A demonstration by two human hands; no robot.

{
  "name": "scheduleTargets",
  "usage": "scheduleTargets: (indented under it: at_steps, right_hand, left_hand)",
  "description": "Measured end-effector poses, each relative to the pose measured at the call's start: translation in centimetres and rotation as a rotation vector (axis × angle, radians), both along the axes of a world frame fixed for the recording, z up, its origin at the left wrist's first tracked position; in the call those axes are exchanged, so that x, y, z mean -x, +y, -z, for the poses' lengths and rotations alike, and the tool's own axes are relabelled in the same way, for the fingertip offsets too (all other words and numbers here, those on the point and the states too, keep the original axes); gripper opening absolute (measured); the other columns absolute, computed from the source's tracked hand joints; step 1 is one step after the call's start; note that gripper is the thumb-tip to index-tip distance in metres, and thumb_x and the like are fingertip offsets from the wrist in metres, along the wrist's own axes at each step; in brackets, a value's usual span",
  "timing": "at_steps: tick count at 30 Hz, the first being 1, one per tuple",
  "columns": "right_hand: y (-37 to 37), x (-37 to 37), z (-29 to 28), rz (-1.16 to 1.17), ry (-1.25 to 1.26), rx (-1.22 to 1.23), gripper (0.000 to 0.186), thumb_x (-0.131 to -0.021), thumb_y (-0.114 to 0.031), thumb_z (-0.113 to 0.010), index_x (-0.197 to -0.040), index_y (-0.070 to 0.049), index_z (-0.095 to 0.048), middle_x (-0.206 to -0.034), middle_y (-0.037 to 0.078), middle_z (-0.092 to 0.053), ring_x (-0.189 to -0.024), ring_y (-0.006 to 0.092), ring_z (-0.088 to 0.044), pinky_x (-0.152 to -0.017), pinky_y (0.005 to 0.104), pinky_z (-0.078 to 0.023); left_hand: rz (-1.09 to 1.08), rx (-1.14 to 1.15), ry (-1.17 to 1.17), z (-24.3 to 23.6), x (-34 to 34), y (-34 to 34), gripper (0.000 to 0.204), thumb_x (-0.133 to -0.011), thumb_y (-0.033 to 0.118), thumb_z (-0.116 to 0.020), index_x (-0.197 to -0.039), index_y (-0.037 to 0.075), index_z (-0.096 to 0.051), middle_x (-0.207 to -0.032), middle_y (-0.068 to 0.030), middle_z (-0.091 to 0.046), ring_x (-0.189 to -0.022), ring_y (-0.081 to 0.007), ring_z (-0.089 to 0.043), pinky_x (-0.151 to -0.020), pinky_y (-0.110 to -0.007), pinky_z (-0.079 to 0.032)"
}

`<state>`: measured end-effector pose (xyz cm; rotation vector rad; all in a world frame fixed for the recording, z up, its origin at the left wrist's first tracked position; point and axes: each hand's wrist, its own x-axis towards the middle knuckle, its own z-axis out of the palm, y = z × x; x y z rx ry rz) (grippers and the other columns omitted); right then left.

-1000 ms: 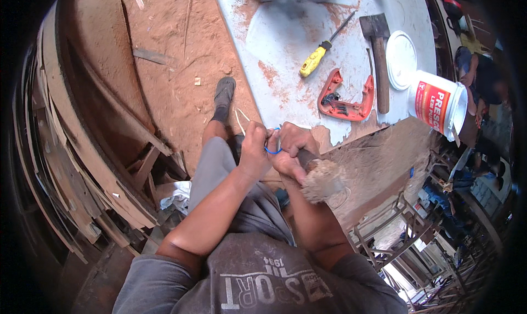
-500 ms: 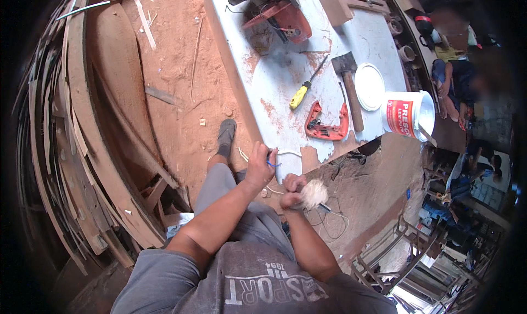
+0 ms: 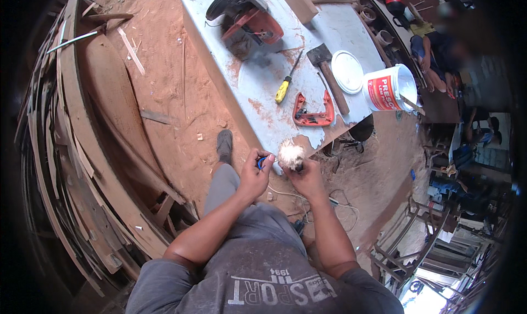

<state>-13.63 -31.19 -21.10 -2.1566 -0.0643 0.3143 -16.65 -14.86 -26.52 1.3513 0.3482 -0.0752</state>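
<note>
Fingers of the left hand point(image 3: 253, 177) are closed on a small blue loop point(image 3: 261, 162), pinched near the thumb tip in the middle of the frame, while those of the right hand point(image 3: 308, 177) grip a brush-like tool with a pale bristly tuft point(image 3: 291, 153). Half a second ago the tuft was lower and further right, well apart from the left hand; now it has been lifted and turned away from the body, so that it stands just beside the left thumb, over the near corner of the white counter point(image 3: 250, 86). Whether tuft and loop touch, I cannot tell. The change suggests that the work is between these two held things, with each hand keeping its own. On the counter, at upper centre, the yellow screwdriver point(image 3: 282, 90), orange casing point(image 3: 313, 120) and mallet point(image 3: 335, 88) keep the same order among themselves, so the shift in where they appear looks like head movement and they seem to play no part at this moment. A pale cord point(image 3: 285, 193) runs below the hands; its link to the loop is unclear.
</note>
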Motion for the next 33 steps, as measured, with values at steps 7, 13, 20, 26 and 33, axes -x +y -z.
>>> scheduleTargets:
  at_steps: [7,13,20,26,33]
  right_hand:
    - [-0.3,2.8,-4.2,0.058,0.343,-0.344,0.024,-0.095,-0.025,-0.072,-0.103,-0.003,-0.069,-0.081,0.002,-0.066,-0.074,0.0110,-0.060,-0.067,0.0277,-0.049]
    - [-3.8,7.0,-11.7,-0.202,0.872,-0.717,0.024,-0.098,-0.029,-0.068,-0.100,-0.005,-0.065,-0.079,-0.002,-0.055,-0.068,0.0097,-0.051,-0.061,0.0250,-0.043]
    - [-18.6,4.7,-14.2,0.341,0.386,0.206,0.042,-0.095,-0.039,-0.070,-0.118,-0.004,-0.069,-0.091,0.006,-0.067,-0.083,0.0259,-0.064,-0.081,0.0417,-0.053]
    - [-10.8,-0.7,-4.9,0.089,0.345,0.200,0.054,-0.088,-0.040,-0.073,-0.127,-0.004,-0.064,-0.123,0.027,-0.065,-0.111,0.0423,-0.065,-0.095,0.0469,-0.050]
    - [-4.4,-16.6,6.1,0.129,-0.053,0.182,0.052,-0.089,-0.022,-0.064,-0.137,-0.001,-0.056,-0.118,0.030,-0.067,-0.114,0.0423,-0.064,-0.095,0.0473,-0.051]
  left_hand:
    - [0.472,0.217,0.142,-8.0,-0.4,3.7,0.021,-0.101,0.025,-0.066,-0.100,0.005,-0.061,-0.077,0.0036,-0.056,-0.067,-0.0028,-0.045,-0.056,-0.024,-0.037]
    - [0.962,-0.076,-0.173,-14.7,1.8,7.1,0.027,-0.102,0.031,-0.063,-0.092,0.006,-0.066,-0.073,0.0046,-0.054,-0.073,-0.0054,-0.051,-0.061,-0.027,-0.040]
    - [0.263,0.027,0.229,-10.3,-0.1,19.8,0.015,-0.102,0.021,-0.062,-0.106,0.007,-0.064,-0.083,0.0039,-0.059,-0.069,-0.0056,-0.049,-0.063,-0.023,-0.041]
    - [0.315,0.127,0.052,-12.4,-0.1,10.0,0.018,-0.098,0.014,-0.065,-0.114,0.007,-0.060,-0.099,-0.0014,-0.064,-0.081,-0.0075,-0.056,-0.072,-0.023,-0.042]
    - [0.233,0.443,0.071,-15.4,2.3,6.5,0.021,-0.092,0.011,-0.071,-0.111,0.004,-0.065,-0.102,-0.0045,-0.068,-0.086,-0.0150,-0.063,-0.074,-0.030,-0.048]
